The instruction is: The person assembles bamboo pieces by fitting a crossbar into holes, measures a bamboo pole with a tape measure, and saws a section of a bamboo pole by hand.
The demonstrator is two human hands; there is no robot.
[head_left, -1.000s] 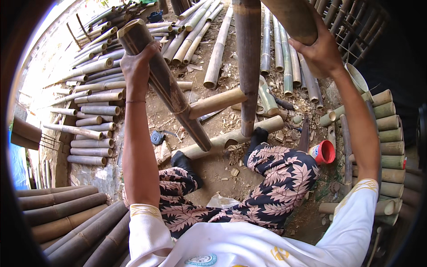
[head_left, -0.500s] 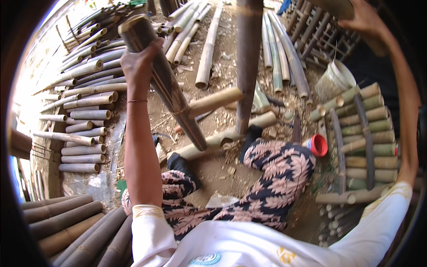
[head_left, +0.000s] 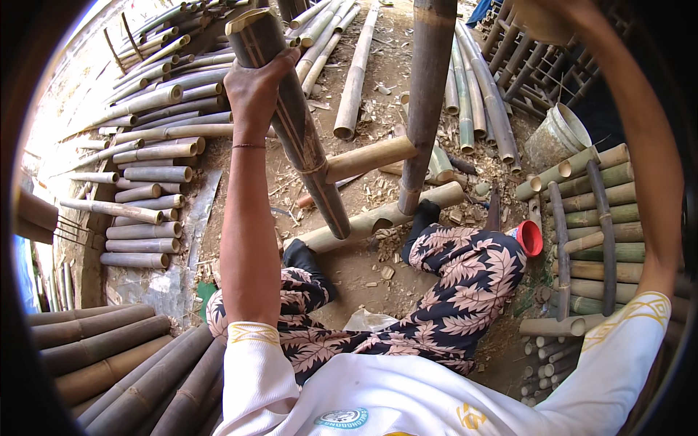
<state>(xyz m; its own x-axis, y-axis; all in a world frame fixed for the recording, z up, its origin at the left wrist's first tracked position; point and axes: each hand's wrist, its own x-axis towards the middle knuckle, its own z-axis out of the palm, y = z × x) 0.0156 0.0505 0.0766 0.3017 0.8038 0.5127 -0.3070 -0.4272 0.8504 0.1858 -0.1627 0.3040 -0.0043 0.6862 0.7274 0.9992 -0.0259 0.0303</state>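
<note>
My left hand [head_left: 254,93] is wrapped round the upper part of a dark bamboo post [head_left: 297,134]. A lighter bamboo crosspiece [head_left: 371,158] joins this tilted post to a second dark bamboo post [head_left: 427,80], which stands more upright. Both lower ends come down by a pale bamboo pole [head_left: 363,224] lying on the ground with a notch cut in it, close to my feet. Raised at the upper right, my right hand [head_left: 571,10] is closed on a thick light-brown wooden piece [head_left: 539,23]. The picture's edge cuts off part of that hand and piece, and both are blurred.
Cut bamboo lengths [head_left: 149,171] are stacked along the left, and dark poles [head_left: 109,356] lie at the lower left. On the right are a bamboo rack [head_left: 600,218], a whitish bucket [head_left: 556,138] and a red-rimmed tub [head_left: 529,238]. Wood chips litter the dirt.
My right hand and the wooden piece have moved up toward the picture's top edge. The joined posts and my left hand appear slightly farther right, as the whole view has shifted.
</note>
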